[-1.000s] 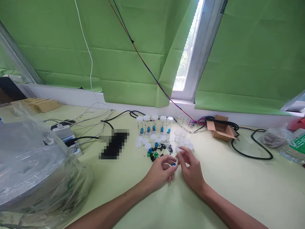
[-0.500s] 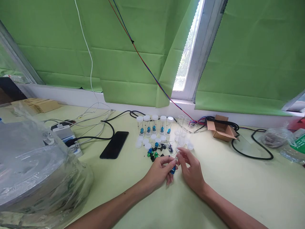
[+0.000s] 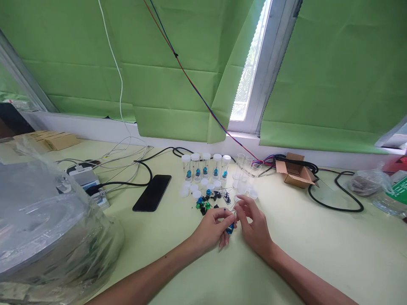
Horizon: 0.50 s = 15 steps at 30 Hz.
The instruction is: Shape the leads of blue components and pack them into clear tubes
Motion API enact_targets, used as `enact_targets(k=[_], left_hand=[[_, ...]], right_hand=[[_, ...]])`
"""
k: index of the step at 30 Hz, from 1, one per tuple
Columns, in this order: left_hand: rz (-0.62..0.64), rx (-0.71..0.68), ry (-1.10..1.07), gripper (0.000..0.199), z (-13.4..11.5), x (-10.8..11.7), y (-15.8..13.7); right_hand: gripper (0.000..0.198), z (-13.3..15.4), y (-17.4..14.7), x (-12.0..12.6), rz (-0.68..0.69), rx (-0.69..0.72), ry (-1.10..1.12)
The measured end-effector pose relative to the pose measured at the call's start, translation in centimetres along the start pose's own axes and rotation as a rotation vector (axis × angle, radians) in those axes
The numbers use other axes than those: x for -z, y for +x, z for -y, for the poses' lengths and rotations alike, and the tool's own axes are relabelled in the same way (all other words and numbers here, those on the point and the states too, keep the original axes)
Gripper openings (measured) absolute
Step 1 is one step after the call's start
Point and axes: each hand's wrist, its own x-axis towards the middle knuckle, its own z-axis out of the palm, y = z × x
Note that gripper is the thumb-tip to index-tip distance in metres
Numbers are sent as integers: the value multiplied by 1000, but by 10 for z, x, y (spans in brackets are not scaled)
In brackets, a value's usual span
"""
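My left hand (image 3: 213, 226) is closed, with a small shiny blue part (image 3: 229, 229) held in its fingers. From that part a thin metal wire (image 3: 235, 205) seems to rise toward my right hand (image 3: 253, 222). The right thumb and fingertips are pinched together at the wire, close to the left fingertips. Just beyond the hands lie loose green parts (image 3: 207, 206), a blue piece (image 3: 208, 192) and several black pieces (image 3: 217, 195). Behind them stand several capped clear tubes (image 3: 206, 166), each with a blue part inside.
Loose white caps (image 3: 196, 194) lie before the tubes. Uncapped clear tubes (image 3: 241, 166) stand right of them, near an open cardboard box (image 3: 295, 174) and black cable (image 3: 337, 210). A black phone (image 3: 152, 193), a power strip (image 3: 92, 186) and a plastic-wrapped machine (image 3: 54, 224) are leftward.
Both hands keep almost the same place and grip. The left hand's lower fingers and the blue part have shifted very slightly down and left.
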Motion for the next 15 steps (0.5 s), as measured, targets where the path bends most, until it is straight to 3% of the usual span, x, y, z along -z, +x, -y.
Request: enact_targets(k=[3,8,15], left_hand=[[-42,9,18,42,-6,0,0],[-221,-48,-16,41,-18,5,2],[-350,-157,-36,37,-23,20,7]], right_hand=[[21,-1,0,1,-65,-5,-46],[16,-6,4,3,-140,32,-174],[13,-14,7,6,-36,119,-322]])
